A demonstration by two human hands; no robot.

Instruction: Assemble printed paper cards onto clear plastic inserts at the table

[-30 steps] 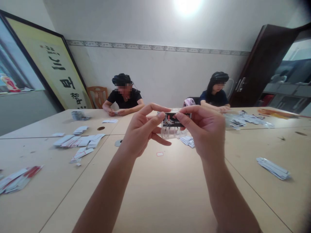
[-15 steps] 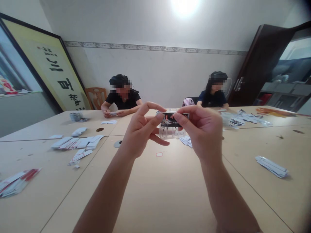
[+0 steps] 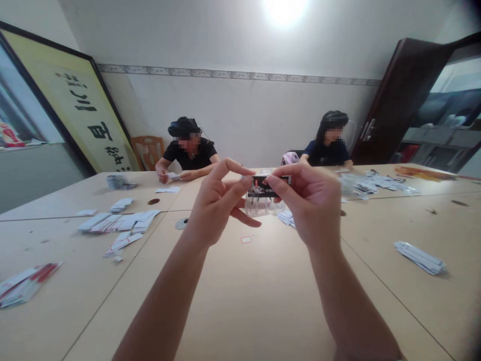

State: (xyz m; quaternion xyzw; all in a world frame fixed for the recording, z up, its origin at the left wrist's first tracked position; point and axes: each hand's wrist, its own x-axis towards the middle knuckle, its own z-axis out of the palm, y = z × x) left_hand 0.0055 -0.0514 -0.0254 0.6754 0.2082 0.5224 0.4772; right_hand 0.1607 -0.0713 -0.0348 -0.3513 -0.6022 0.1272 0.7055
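Both my hands are raised above the table (image 3: 263,291), pinching a small clear plastic packet (image 3: 262,194) with a dark printed card at its top. My left hand (image 3: 218,203) grips the packet's left end between thumb and forefinger, its other fingers curled. My right hand (image 3: 310,203) pinches the right end, fingers closed round it. The clear lower part of the packet hangs between the two hands.
White cards lie in piles at the left (image 3: 116,223), the near left edge (image 3: 22,283), the right (image 3: 419,256) and behind my hands (image 3: 286,217). A small sticker (image 3: 246,239) lies on the wood. Two people sit at the far side (image 3: 188,150) (image 3: 330,143), handling their own cards.
My hands and the packet have drifted slightly left and the view has shifted a little. The grip on the packet is the same.
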